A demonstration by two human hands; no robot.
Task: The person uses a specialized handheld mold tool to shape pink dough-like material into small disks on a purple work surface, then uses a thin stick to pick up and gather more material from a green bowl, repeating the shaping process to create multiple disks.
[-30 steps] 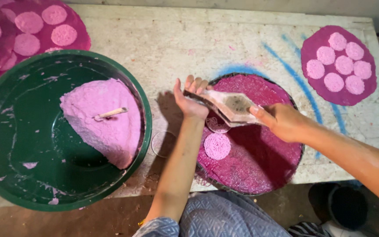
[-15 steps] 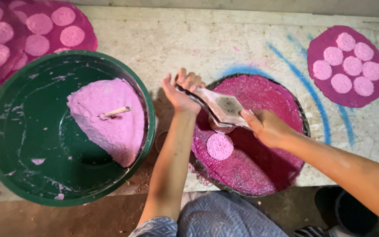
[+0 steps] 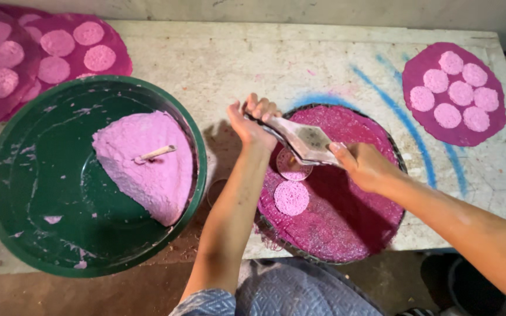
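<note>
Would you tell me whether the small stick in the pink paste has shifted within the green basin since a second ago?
No. The small stick lies at the same spot on the pink paste, same angle, relative to the green basin rim.

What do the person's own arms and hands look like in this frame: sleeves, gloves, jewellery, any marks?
Both arms are bare from the frame edge to the hands, with no sleeves showing. The left hand and the right hand wear no gloves; no rings, watch or bracelets show. No smears of the pink paste can be made out on them, though the view is too coarse to be sure. A blue-grey patterned garment shows at the bottom edge.

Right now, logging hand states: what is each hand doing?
Left hand: closed on the flat tool's far end.
Right hand: closed on its near end.
</note>
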